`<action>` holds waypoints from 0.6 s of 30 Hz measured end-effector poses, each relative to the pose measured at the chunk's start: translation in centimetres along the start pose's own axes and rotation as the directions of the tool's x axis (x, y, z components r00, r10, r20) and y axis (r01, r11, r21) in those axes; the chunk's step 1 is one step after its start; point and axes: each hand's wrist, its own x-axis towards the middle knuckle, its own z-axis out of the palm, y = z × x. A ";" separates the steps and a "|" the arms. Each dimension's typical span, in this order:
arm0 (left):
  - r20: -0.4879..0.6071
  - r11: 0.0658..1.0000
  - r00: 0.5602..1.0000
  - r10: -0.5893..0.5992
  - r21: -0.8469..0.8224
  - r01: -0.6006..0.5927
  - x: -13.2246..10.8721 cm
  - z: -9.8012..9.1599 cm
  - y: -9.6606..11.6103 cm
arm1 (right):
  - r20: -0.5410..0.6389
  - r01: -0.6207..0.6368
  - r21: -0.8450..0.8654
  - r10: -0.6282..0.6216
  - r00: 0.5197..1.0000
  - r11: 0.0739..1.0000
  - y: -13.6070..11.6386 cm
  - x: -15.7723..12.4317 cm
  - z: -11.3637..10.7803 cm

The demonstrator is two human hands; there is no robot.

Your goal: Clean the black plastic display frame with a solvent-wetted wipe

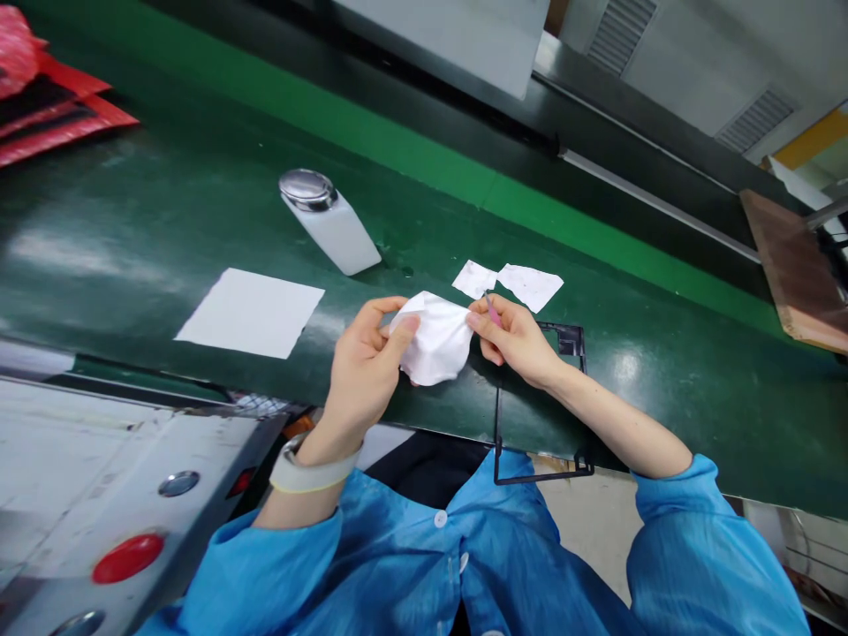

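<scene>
A dark green tabletop [695, 415], glossy with patches of reflected light, ran slantwise across the view, and a brighter green strip [464, 172] followed its far edge. By the middle of the near edge, a white cloth [434, 349] hung just above the surface between both hands. The left hand [364, 367] pinched its left side, thumb on top; the right hand [513, 336] pinched its right edge between thumb and fingertips, with a slim pink tool [494, 311] tucked among the fingers. Under the right forearm, a thin black frame [570, 341] lay partly on the tabletop and jutted past the near edge. Two white scraps [532, 285] lay beyond the right hand, toward the far edge. To the left were a flat white sheet [252, 314] near the near edge and a white bottle [348, 234] with a metal cap, farther in. Red packets [66, 115] sat at the far left corner. Beyond the far edge stood grey panels with vents [619, 35]; at the lower left, below the near edge, a pale machine carried a red button [129, 558]
</scene>
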 end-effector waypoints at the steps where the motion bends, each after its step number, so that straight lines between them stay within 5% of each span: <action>1: 0.009 1.000 1.000 0.019 0.019 -0.020 -0.1 0.0 0.1 | -0.010 -0.005 -0.002 0.005 1.000 1.000 0.3 0.1 0.0; 7: 0.062 0.955 0.985 0.159 0.244 -0.169 -0.8 -1.2 0.7 | 0.018 0.003 -0.055 -0.002 1.000 0.998 0.8 0.0 -0.4; 13: 0.102 0.811 0.957 0.271 0.512 -0.284 -0.6 -3.1 2.3 | 0.050 0.043 -0.307 -0.029 0.998 0.951 -1.7 -2.1 -0.9; 18: 0.201 0.728 0.918 0.341 0.562 -0.393 0.2 -3.4 4.7 | 0.177 0.143 -0.678 -0.028 0.984 0.721 -4.4 -3.5 0.0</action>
